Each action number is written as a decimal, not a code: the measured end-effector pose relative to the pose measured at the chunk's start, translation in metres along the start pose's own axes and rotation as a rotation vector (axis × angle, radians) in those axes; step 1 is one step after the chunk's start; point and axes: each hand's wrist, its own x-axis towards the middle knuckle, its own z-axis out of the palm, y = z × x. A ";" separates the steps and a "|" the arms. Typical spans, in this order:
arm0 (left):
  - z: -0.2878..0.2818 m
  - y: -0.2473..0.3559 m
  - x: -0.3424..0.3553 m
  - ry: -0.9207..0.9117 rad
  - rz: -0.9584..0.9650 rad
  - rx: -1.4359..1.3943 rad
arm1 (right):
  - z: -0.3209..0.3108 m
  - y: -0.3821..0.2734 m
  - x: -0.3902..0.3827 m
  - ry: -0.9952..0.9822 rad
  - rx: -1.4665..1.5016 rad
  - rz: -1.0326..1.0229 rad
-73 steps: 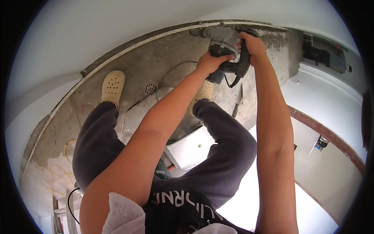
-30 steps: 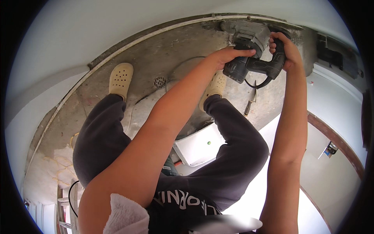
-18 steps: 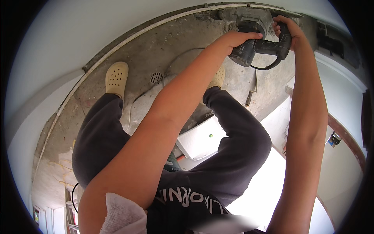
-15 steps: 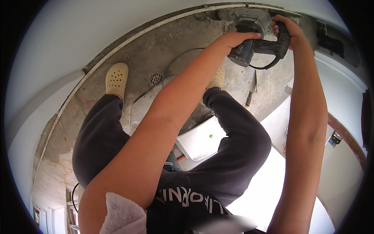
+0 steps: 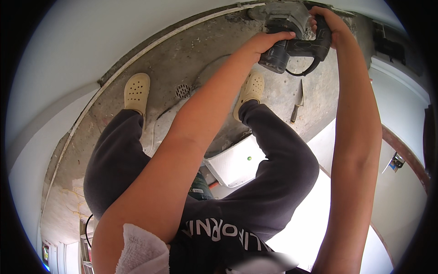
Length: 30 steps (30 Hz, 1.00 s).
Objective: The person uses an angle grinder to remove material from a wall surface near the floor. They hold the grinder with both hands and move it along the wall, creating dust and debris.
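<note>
Both my hands are closed on a grey-and-black corded power tool, a rotary-hammer-like body held against the foot of the wall. My left hand grips its dark cylindrical middle, thumb lying along the top. With fingers curled, my right hand holds the looped rear handle. A black cord curves down from that handle. The tool's working tip is hard to make out among dust and rough concrete. Below it, a knife with a dark handle lies on the concrete floor.
A pale skirting strip follows the wall. A metal drain grate sits between my feet in beige clogs, near loose cables. A white panel lies by my right leg, a ladder stands lower left, and grey gear lines the right.
Since 2.4 seconds ago the tool and both hands have shifted up and right in view, with a slight move up and left in the last half second. The grips look the same.
</note>
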 end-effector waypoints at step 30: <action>-0.103 -0.033 -0.035 0.001 0.096 -0.480 | 0.204 0.001 0.008 0.113 -1.748 -0.724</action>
